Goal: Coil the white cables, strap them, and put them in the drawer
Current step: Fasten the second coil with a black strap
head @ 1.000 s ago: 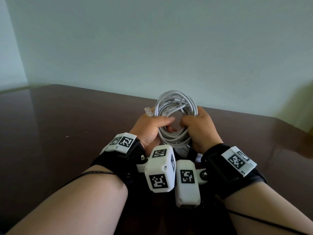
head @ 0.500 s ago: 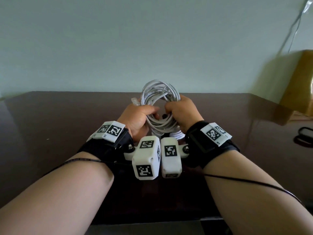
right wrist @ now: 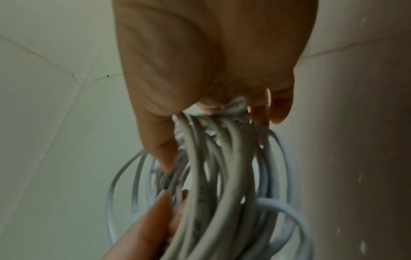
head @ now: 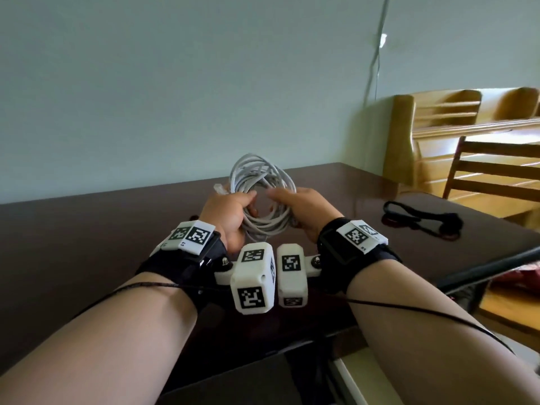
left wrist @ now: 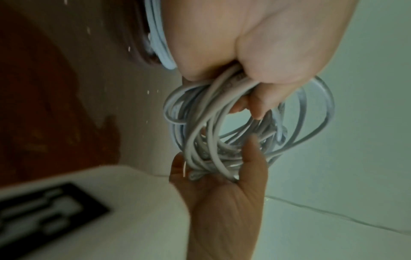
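A coil of white cable point(head: 261, 182) stands upright above the dark brown table point(head: 87, 235), held between both hands. My left hand point(head: 230, 213) grips the coil's left side with its fingers curled through the loops point(left wrist: 222, 133), and a clear plug point(head: 219, 188) sticks out above the thumb. My right hand point(head: 305, 210) holds the right side, thumb and fingers round the bundled strands point(right wrist: 222, 176). In the left wrist view the right hand point(left wrist: 222, 186) cradles the coil from below. No strap is visible on the coil.
A black strap point(head: 420, 217) lies on the table to the right of my hands. Wooden chairs point(head: 482, 171) stand beyond the table's right edge. A grey-green wall point(head: 204, 83) rises behind the table, with a thin cord point(head: 377, 54) hanging down it.
My view has swung to the right, bringing the black strap and the chairs into sight. Both hands still hold the coil, and the right hand's fingers look looser on it.
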### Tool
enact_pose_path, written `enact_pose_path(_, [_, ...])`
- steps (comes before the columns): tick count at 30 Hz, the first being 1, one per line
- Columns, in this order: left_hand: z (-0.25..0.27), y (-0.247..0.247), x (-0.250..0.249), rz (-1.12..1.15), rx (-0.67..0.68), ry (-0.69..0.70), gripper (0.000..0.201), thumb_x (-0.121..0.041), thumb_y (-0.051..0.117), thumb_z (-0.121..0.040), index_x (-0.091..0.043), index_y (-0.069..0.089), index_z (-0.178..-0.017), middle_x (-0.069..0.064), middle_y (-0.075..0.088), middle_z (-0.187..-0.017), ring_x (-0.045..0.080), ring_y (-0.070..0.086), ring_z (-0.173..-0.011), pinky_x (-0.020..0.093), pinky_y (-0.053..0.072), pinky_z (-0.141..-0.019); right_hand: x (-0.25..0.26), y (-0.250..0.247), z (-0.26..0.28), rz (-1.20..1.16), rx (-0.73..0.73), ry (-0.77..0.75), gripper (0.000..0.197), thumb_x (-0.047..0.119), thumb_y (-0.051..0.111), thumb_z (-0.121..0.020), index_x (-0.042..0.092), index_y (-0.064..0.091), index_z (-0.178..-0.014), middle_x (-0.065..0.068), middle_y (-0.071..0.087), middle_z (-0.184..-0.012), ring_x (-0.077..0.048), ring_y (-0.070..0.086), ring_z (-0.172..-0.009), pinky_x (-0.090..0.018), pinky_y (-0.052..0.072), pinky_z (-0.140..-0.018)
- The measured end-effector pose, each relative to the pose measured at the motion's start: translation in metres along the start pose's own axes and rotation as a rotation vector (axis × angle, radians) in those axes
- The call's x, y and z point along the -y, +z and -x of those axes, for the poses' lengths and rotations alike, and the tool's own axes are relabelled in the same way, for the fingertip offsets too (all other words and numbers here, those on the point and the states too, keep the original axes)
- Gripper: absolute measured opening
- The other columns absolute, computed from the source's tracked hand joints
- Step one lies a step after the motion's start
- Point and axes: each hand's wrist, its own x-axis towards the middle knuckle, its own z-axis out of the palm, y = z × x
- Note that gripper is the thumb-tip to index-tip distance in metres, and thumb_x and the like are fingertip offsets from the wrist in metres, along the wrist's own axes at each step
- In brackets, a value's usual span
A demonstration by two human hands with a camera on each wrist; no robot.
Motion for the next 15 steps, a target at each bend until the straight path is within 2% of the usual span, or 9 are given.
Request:
enact_pose_path(2, [-0.003,0.021,0.009,0.004,0.005,-0.026,0.021,-0.01,0.051,-0.095,-0.009,0.049,-0.074,0.001,0.04,-0.062,0.01,0.047,-0.039,0.019,0.044,-0.037,-0.006,-0.027,0.006,0.009,-0.046,-0.003,0.054,0.07,0.061,-0.069,0.016,0.065,-0.074,-0.002,0.062,-0.064,-0.018,0.055,-0.059,-0.031,0.041,-0.064])
enact_pose_path(4, [-0.003,0.041,0.02,-0.011,0.017,-0.051,0.025,-0.01,0.05,-0.096,-0.007,0.046,-0.071,0.003,0.039,-0.063,0.01,0.047,-0.031,0.021,0.044,-0.034,-0.017,-0.058,0.003,-0.046,-0.163,0.066,0.077,0.077,0.034,-0.08,0.011,0.068,-0.099,-0.009,0.071,-0.089,-0.025,0.065,-0.082,-0.034,0.044,-0.074])
enact_pose_path(5, [-0.003,0.048,0.025,-0.026,0.013,-0.049,0.027,-0.011,0.051,-0.096,-0.007,0.045,-0.07,0.004,0.039,-0.062,0.011,0.046,-0.028,0.023,0.045,-0.034,-0.021,-0.069,0.003,-0.051,-0.222,0.092,0.08,0.074,0.027,-0.085,0.009,0.064,-0.113,-0.012,0.07,-0.103,-0.028,0.063,-0.095,-0.036,0.044,-0.081])
enact_pose_path(7, [-0.003,0.064,0.036,-0.066,0.009,-0.041,0.026,-0.01,0.052,-0.094,-0.005,0.047,-0.07,0.007,0.04,-0.062,0.014,0.048,-0.028,0.027,0.046,-0.034,-0.034,-0.094,-0.001,0.138,-0.306,0.114,0.057,0.051,0.031,-0.097,0.006,0.055,-0.122,-0.017,0.063,-0.111,-0.034,0.058,-0.104,-0.038,0.042,-0.089])
enact_pose_path(8, [-0.004,0.07,0.04,-0.085,0.003,-0.031,0.025,-0.01,0.053,-0.094,-0.004,0.048,-0.07,0.008,0.041,-0.062,0.015,0.048,-0.028,0.027,0.046,-0.034,-0.039,-0.103,-0.002,0.267,-0.324,0.12,0.041,0.04,0.038,-0.097,0.008,0.057,-0.113,-0.015,0.062,-0.102,-0.033,0.057,-0.098,-0.036,0.042,-0.085])
enact_pose_path(10, [-0.006,0.081,0.047,-0.115,-0.004,-0.011,0.025,-0.008,0.052,-0.094,-0.002,0.047,-0.07,0.01,0.041,-0.063,0.013,0.047,-0.026,0.025,0.044,-0.031,-0.048,-0.116,-0.007,0.409,-0.381,0.187,0.024,0.039,0.05,-0.087,0.017,0.057,-0.091,-0.008,0.057,-0.091,-0.027,0.053,-0.088,-0.034,0.041,-0.08])
enact_pose_path(11, [-0.006,0.086,0.05,-0.121,-0.002,-0.008,0.025,-0.008,0.052,-0.094,-0.001,0.047,-0.07,0.01,0.041,-0.062,0.012,0.046,-0.025,0.024,0.043,-0.031,-0.052,-0.124,-0.012,0.466,-0.402,0.219,0.026,0.041,0.052,-0.083,0.018,0.059,-0.094,-0.007,0.059,-0.097,-0.027,0.054,-0.093,-0.034,0.042,-0.083])
enact_pose_path(13, [-0.009,0.093,0.053,-0.125,0.004,-0.012,0.025,-0.008,0.052,-0.094,-0.002,0.047,-0.07,0.009,0.04,-0.062,0.012,0.046,-0.025,0.024,0.043,-0.031,-0.055,-0.135,-0.019,0.61,-0.436,0.286,0.04,0.039,0.052,-0.08,0.019,0.062,-0.113,-0.01,0.058,-0.119,-0.032,0.049,-0.114,-0.037,0.037,-0.09])
enact_pose_path(15, [-0.013,0.097,0.055,-0.125,-0.007,-0.018,0.025,-0.008,0.053,-0.094,-0.004,0.047,-0.07,0.008,0.04,-0.062,0.014,0.046,-0.03,0.023,0.044,-0.033,-0.056,-0.145,-0.024,0.76,-0.409,0.365,0.046,0.037,0.048,-0.081,0.016,0.058,-0.12,-0.013,0.049,-0.134,-0.035,0.038,-0.126,-0.043,0.032,-0.097])
